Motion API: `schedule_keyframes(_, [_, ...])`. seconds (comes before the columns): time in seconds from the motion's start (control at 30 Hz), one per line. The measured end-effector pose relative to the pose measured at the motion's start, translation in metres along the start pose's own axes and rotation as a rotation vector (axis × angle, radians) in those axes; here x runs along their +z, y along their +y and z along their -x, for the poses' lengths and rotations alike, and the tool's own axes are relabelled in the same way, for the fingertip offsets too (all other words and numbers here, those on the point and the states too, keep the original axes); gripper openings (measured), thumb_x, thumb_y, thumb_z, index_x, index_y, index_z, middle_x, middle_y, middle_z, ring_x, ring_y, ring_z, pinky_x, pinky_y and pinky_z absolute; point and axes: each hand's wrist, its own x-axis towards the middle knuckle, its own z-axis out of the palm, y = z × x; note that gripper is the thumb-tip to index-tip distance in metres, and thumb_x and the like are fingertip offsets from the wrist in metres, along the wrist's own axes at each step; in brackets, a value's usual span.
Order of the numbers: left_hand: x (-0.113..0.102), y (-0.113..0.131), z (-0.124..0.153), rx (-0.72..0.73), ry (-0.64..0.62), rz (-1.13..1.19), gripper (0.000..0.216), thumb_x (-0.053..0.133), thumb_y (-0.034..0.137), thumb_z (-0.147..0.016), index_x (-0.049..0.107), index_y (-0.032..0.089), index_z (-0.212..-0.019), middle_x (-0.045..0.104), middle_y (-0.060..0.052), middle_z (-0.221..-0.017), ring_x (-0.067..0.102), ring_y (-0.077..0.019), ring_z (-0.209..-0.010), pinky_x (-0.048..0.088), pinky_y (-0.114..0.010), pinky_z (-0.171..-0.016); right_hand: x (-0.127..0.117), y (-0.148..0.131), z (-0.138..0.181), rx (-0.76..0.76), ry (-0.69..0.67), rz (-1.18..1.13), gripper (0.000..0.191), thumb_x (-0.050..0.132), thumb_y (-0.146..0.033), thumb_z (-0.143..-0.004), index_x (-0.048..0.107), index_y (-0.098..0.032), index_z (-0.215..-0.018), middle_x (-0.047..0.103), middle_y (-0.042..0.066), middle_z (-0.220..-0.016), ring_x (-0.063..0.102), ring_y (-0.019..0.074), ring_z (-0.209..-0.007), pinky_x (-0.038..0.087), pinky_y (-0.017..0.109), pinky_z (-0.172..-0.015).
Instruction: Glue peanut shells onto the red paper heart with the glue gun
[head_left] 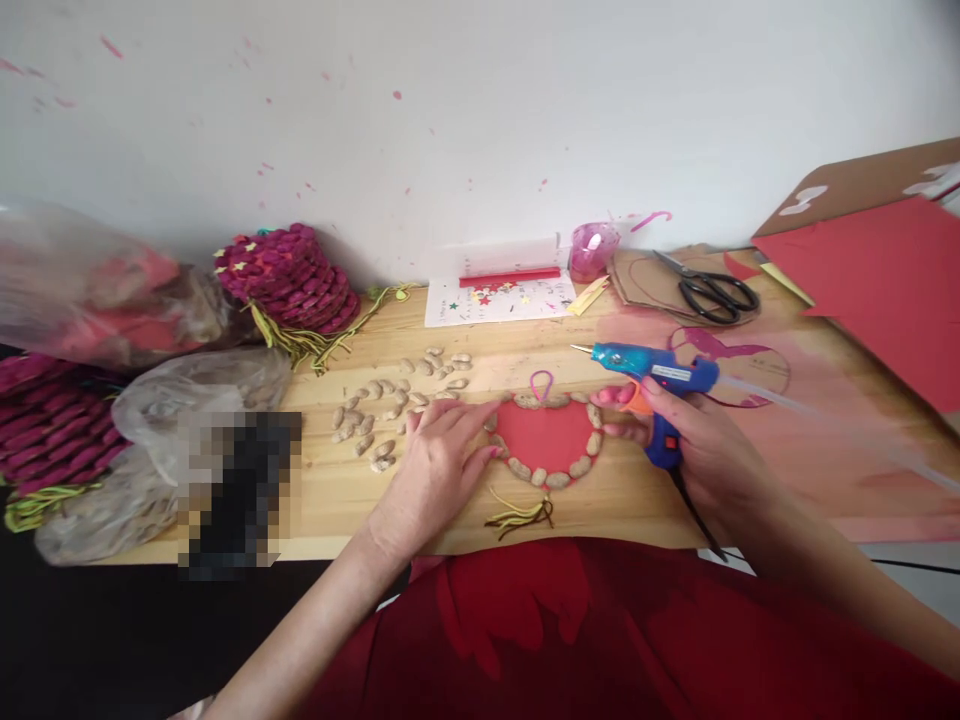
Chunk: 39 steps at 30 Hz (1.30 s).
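Observation:
A red heart-shaped piece (pixel 545 436) lies on the wooden table (pixel 420 510), edged with peanut shells and bearing a pink loop at the top and a yellow-brown tassel (pixel 520 516) below. My left hand (pixel 437 466) rests against its left edge, fingers pressed on a shell there. My right hand (pixel 701 443) is closed round a blue glue gun (pixel 654 377), nozzle pointing left above the heart's right side. Loose peanut shells (pixel 396 403) lie scattered left of the heart.
Plastic bags (pixel 187 395) of shells sit at the left beside stacked magenta woven pieces (pixel 289 277). Black scissors (pixel 712 292) lie on cardboard at the back right. Red sheets (pixel 885 290), a pink cup (pixel 592 250) and a sticker sheet (pixel 499 298) are near the wall.

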Motion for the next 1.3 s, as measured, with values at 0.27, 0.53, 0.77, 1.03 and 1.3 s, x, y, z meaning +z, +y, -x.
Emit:
schedule_keyframes(0.27, [-0.024,-0.029,-0.004,-0.204,0.183,-0.156,0.021,0.061,0.03,-0.099,0.076,0.025,-0.086,0.079,-0.004,-0.09,0.064,-0.0271,-0.096,0.039,-0.046,-0.087,-0.008,0.011,0.011,-0.057,0.064,0.016,0.027,0.084,-0.052,-0.077,0.08,-0.026,-0.083,0.077,0.003,-0.088,0.076,0.0215,-0.086,0.066,0.025,-0.073])
schedule_keyframes(0.53, [-0.018,-0.052,-0.02,-0.216,0.115,-0.217,0.018,0.063,0.02,-0.092,0.078,0.027,-0.1,0.079,-0.005,-0.098,0.063,-0.0296,-0.1,0.04,-0.047,-0.087,-0.012,0.018,0.014,-0.114,0.037,0.127,0.027,0.08,-0.052,-0.081,0.079,-0.025,-0.084,0.077,0.005,-0.093,0.074,0.0251,-0.097,0.064,0.028,-0.077])
schedule_keyframes(0.77, [-0.017,-0.049,-0.028,-0.18,0.065,-0.205,0.028,0.058,0.011,-0.093,0.079,0.029,-0.09,0.08,-0.004,-0.096,0.063,-0.0286,-0.101,0.038,-0.048,-0.088,-0.015,0.021,0.013,-0.107,0.047,0.188,0.028,0.079,-0.054,-0.081,0.081,-0.026,-0.082,0.078,0.004,-0.091,0.074,0.0209,-0.091,0.062,0.023,-0.077])
schedule_keyframes(1.03, [-0.022,-0.055,-0.023,-0.29,0.152,-0.212,0.014,0.066,0.019,-0.091,0.076,0.027,-0.093,0.079,-0.003,-0.097,0.063,-0.0295,-0.101,0.036,-0.048,-0.088,-0.017,0.021,0.014,-0.073,0.057,0.22,0.027,0.078,-0.055,-0.082,0.081,-0.028,-0.084,0.078,0.003,-0.093,0.075,0.0219,-0.092,0.062,0.025,-0.081])
schedule_keyframes(1.3, [-0.02,-0.047,-0.027,-0.405,0.042,-0.267,0.007,0.071,0.03,-0.088,0.077,0.026,-0.088,0.078,-0.004,-0.093,0.063,-0.0315,-0.097,0.035,-0.047,-0.087,-0.018,0.021,0.014,-0.079,0.046,0.186,0.026,0.078,-0.052,-0.084,0.08,-0.026,-0.087,0.077,0.003,-0.095,0.073,0.0245,-0.096,0.062,0.031,-0.081])
